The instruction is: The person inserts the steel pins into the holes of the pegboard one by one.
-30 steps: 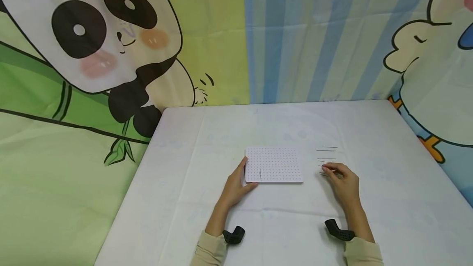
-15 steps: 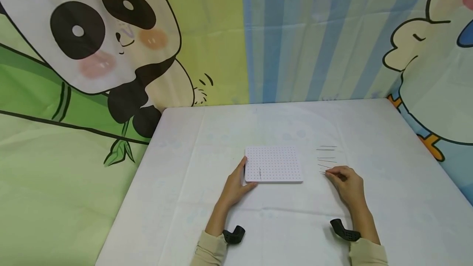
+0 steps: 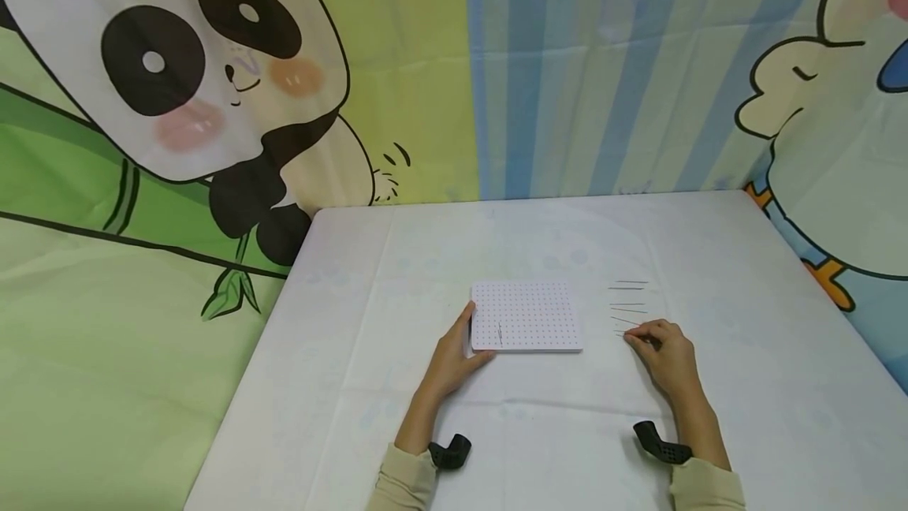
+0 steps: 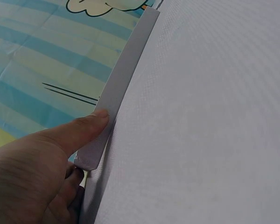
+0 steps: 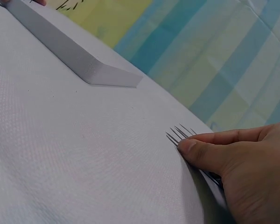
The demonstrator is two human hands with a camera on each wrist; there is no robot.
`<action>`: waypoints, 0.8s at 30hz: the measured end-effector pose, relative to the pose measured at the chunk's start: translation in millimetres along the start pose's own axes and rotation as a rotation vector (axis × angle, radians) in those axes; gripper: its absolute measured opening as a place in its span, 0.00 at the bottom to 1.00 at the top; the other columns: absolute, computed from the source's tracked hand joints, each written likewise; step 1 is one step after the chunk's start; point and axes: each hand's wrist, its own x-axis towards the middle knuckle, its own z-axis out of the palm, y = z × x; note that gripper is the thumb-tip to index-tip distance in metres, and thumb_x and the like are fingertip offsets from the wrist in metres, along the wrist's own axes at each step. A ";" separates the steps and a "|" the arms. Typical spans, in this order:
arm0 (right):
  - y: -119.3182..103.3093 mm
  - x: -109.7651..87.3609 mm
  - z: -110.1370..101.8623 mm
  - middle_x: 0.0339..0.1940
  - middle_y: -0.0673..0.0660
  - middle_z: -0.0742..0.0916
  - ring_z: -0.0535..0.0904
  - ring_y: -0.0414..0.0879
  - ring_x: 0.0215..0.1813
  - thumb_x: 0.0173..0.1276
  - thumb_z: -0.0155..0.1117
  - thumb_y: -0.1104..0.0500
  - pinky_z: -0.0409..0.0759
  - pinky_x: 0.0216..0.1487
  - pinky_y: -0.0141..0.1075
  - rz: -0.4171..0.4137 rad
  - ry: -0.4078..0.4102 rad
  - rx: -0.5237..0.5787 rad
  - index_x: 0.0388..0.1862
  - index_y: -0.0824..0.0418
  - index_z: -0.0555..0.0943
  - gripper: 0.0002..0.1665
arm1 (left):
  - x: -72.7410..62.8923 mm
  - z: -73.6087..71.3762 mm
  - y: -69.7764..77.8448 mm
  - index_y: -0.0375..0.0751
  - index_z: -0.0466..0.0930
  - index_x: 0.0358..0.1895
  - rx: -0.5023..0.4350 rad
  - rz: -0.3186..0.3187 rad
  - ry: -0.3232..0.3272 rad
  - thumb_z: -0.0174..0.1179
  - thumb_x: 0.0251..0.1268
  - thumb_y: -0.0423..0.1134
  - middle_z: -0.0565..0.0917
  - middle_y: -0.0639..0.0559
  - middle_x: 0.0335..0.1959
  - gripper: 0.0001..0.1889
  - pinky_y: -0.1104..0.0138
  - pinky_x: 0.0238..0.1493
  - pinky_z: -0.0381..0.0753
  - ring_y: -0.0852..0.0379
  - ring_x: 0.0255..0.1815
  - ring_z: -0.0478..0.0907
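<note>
A white pegboard (image 3: 532, 310) with rows of small holes lies mid-table. Two thin dark pins (image 4: 70, 91) stand up from it near its front left, seen as parallel lines in the left wrist view. My left hand (image 3: 445, 365) grips that corner, thumb (image 4: 91, 128) along the front edge and fingers at the left side. To the right of the board, several needle-like pins (image 3: 627, 304) lie in a column on the cloth. My right hand (image 3: 668, 357) is at the nearest ones, thumb and forefinger pinching a pin whose length is largely hidden by the fingers.
A white cloth (image 3: 397, 274) covers the table. Behind the table hangs a printed curtain (image 3: 411, 61) with a panda and stripes. Black wrist cameras (image 3: 450, 452) sit on both wrists.
My right hand has moved slightly right and toward me, uncovering more of the pins, then stayed nearly still. My left hand and the pegboard stay in place.
</note>
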 end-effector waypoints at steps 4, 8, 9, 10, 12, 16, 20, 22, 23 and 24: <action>1.7 0.2 1.2 0.31 0.55 0.81 0.70 0.47 0.36 0.52 0.71 0.66 0.67 0.33 0.35 -0.008 -0.020 -0.016 0.27 0.62 0.83 0.04 | -0.4 0.3 -0.7 0.44 0.47 0.73 0.002 0.008 0.006 0.69 0.51 0.44 0.57 0.48 0.71 0.48 0.59 0.68 0.55 0.51 0.70 0.53; 1.6 -0.3 1.7 0.31 0.55 0.81 0.70 0.46 0.37 0.54 0.70 0.64 0.67 0.34 0.35 -0.019 -0.029 -0.013 0.29 0.62 0.83 0.04 | -1.2 0.3 -1.5 0.43 0.48 0.73 -0.002 0.012 0.012 0.69 0.51 0.44 0.57 0.47 0.71 0.48 0.58 0.67 0.56 0.50 0.70 0.54; 0.9 -0.6 1.6 0.31 0.55 0.81 0.70 0.46 0.36 0.55 0.69 0.64 0.66 0.34 0.34 -0.022 -0.027 -0.008 0.29 0.62 0.83 0.04 | -1.5 0.2 -1.6 0.43 0.48 0.73 -0.002 0.011 0.012 0.69 0.51 0.44 0.57 0.47 0.71 0.48 0.58 0.67 0.56 0.50 0.70 0.54; 0.1 -1.0 1.3 0.31 0.55 0.81 0.69 0.45 0.36 0.56 0.69 0.63 0.66 0.33 0.32 -0.025 -0.024 -0.003 0.29 0.62 0.83 0.03 | -1.8 0.2 -1.6 0.43 0.48 0.73 -0.003 0.011 0.011 0.68 0.51 0.44 0.57 0.47 0.71 0.48 0.58 0.67 0.56 0.50 0.70 0.54; -2.2 -1.8 0.6 0.31 0.55 0.81 0.69 0.43 0.35 0.57 0.68 0.63 0.66 0.33 0.30 -0.027 -0.015 0.013 0.30 0.62 0.83 0.04 | -2.4 0.4 -1.4 0.43 0.48 0.73 -0.009 0.011 0.009 0.68 0.52 0.44 0.57 0.47 0.71 0.48 0.57 0.67 0.56 0.50 0.70 0.54; -6.5 -0.8 2.0 0.31 0.54 0.83 0.69 0.34 0.34 0.58 0.67 0.64 0.67 0.32 0.24 -0.040 0.031 0.067 0.31 0.63 0.82 0.03 | -2.8 1.3 -1.1 0.44 0.47 0.73 -0.013 0.009 0.004 0.68 0.52 0.45 0.56 0.47 0.71 0.48 0.58 0.67 0.56 0.50 0.70 0.54; -12.5 3.1 7.6 0.31 0.54 0.83 0.70 0.31 0.32 0.60 0.65 0.64 0.67 0.32 0.23 -0.035 0.075 0.149 0.34 0.62 0.81 0.03 | -2.0 2.0 -1.2 0.45 0.47 0.73 -0.010 0.006 0.003 0.68 0.52 0.45 0.56 0.48 0.71 0.48 0.58 0.68 0.55 0.51 0.70 0.53; -18.1 5.4 10.5 0.32 0.54 0.83 0.70 0.31 0.32 0.62 0.63 0.62 0.68 0.32 0.22 -0.010 0.079 0.183 0.36 0.62 0.81 0.04 | -1.9 1.6 -0.7 0.45 0.47 0.73 -0.007 0.004 0.003 0.68 0.52 0.45 0.56 0.48 0.71 0.48 0.58 0.68 0.55 0.51 0.70 0.53; -21.2 6.8 11.9 0.32 0.54 0.84 0.71 0.31 0.32 0.63 0.63 0.61 0.68 0.33 0.22 0.004 0.081 0.207 0.36 0.62 0.81 0.05 | -1.9 1.2 -0.3 0.45 0.47 0.73 -0.007 0.003 0.004 0.68 0.52 0.45 0.56 0.49 0.71 0.49 0.59 0.68 0.55 0.51 0.70 0.53; -24.6 8.3 13.6 0.33 0.54 0.84 0.72 0.31 0.33 0.64 0.62 0.60 0.69 0.33 0.21 0.020 0.079 0.229 0.37 0.62 0.80 0.06 | -2.0 0.7 0.2 0.45 0.47 0.73 -0.007 0.004 0.006 0.68 0.52 0.45 0.56 0.48 0.71 0.49 0.58 0.68 0.55 0.51 0.70 0.53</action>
